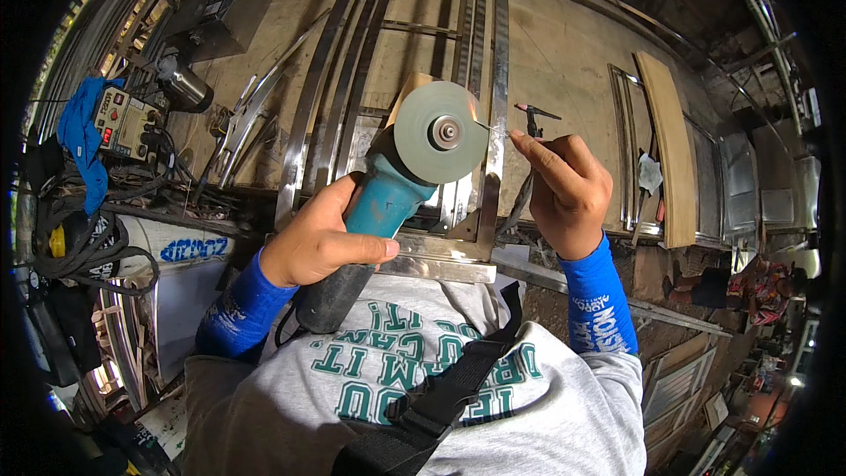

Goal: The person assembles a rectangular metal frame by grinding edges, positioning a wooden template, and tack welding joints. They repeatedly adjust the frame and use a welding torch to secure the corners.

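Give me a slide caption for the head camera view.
Left hand gripping a teal angle grinder, right hand holding a thin rod at its disc, above a metal frame.

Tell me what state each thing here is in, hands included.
Left hand: closed around the angle grinder.
Angle grinder: held, disc facing up toward the camera.
Disc: mounted; spinning hard to confirm from a still.
Right hand: pinching the thin rod.
Thin rod: tip at the disc's rim.
Torch: unheld.
Power unit: on, red display lit.
Black cable: loosely coiled.
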Demonstrator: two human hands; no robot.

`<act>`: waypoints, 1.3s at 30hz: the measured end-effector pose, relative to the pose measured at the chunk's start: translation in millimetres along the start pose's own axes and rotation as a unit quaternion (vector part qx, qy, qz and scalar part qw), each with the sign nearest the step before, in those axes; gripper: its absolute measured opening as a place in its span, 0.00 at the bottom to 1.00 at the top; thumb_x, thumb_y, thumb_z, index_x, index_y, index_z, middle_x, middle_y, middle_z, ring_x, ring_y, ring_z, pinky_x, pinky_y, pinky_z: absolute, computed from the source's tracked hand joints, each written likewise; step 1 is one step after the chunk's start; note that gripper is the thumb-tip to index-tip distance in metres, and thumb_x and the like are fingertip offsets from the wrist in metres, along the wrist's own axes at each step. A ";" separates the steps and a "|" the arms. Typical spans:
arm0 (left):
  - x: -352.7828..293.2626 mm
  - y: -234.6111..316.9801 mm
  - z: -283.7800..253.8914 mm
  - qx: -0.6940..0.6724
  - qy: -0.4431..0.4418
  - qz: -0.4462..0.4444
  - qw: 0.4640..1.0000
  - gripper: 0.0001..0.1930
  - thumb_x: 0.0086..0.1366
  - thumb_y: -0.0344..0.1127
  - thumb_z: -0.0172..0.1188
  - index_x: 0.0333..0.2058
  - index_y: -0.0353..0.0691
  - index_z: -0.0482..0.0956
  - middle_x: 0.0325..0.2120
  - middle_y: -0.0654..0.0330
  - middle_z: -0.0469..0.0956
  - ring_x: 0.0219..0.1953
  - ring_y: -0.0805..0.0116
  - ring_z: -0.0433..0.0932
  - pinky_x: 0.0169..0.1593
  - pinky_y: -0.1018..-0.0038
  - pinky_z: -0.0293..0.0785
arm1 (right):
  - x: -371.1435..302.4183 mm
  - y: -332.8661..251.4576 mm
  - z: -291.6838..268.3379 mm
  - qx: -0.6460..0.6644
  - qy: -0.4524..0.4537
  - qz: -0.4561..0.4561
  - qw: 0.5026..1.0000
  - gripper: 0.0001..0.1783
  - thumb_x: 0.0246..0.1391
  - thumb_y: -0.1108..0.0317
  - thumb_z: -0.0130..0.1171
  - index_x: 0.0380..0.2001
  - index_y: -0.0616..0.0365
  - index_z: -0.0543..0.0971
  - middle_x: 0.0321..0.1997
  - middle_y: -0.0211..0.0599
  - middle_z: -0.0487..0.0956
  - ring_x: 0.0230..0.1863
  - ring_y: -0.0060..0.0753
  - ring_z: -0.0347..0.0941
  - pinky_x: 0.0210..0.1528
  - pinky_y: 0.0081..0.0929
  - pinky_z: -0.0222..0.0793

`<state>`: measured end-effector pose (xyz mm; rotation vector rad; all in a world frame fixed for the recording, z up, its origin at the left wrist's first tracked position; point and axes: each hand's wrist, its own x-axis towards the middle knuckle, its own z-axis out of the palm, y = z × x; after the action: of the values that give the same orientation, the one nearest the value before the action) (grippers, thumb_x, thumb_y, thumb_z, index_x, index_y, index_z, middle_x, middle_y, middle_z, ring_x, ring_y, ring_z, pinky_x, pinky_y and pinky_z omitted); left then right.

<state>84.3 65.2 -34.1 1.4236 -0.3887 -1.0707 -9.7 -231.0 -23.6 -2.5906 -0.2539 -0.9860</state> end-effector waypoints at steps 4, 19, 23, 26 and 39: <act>0.4 1.9 -1.4 0.005 -0.004 -0.007 1.000 0.32 0.57 0.31 0.71 0.59 0.31 0.69 0.37 0.54 0.80 0.36 0.67 0.83 0.41 0.69 0.81 | -0.2 1.2 -0.6 0.005 -0.005 0.002 1.000 0.25 0.43 0.90 0.65 0.45 0.58 0.88 0.28 0.40 0.77 0.27 0.36 0.77 0.29 0.27 0.71; 0.0 5.0 -1.0 -0.007 -0.004 -0.016 1.000 0.33 0.56 0.33 0.73 0.58 0.30 0.69 0.37 0.53 0.80 0.35 0.66 0.83 0.42 0.69 0.81 | -0.5 6.3 4.8 -0.008 0.005 -0.012 1.000 0.31 0.36 0.87 0.62 0.47 0.52 0.88 0.27 0.34 0.75 0.25 0.35 0.75 0.25 0.32 0.69; -0.4 3.1 -1.9 -0.013 -0.007 -0.015 1.000 0.33 0.56 0.33 0.72 0.58 0.30 0.69 0.37 0.53 0.80 0.35 0.67 0.83 0.42 0.69 0.82 | -0.5 6.4 3.8 -0.010 -0.002 -0.008 1.000 0.31 0.36 0.87 0.62 0.47 0.52 0.88 0.27 0.35 0.74 0.25 0.37 0.74 0.25 0.33 0.70; -0.6 3.6 -1.8 -0.010 0.000 -0.014 1.000 0.33 0.56 0.33 0.72 0.58 0.30 0.69 0.37 0.53 0.80 0.35 0.66 0.83 0.42 0.68 0.82 | -1.0 6.9 3.4 -0.007 -0.007 -0.007 1.000 0.31 0.35 0.86 0.62 0.47 0.52 0.88 0.28 0.35 0.74 0.25 0.37 0.74 0.25 0.34 0.69; 0.3 4.5 -1.7 0.001 -0.003 -0.015 1.000 0.32 0.56 0.33 0.72 0.57 0.30 0.69 0.37 0.53 0.80 0.35 0.66 0.82 0.42 0.68 0.82 | 0.5 4.8 1.7 -0.015 -0.022 0.002 1.000 0.32 0.33 0.87 0.60 0.47 0.53 0.87 0.28 0.36 0.73 0.26 0.38 0.74 0.25 0.35 0.70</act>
<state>87.4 65.2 -30.4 1.4313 -0.3746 -1.0994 -7.0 -234.7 -25.7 -2.6417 -0.2466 -0.9400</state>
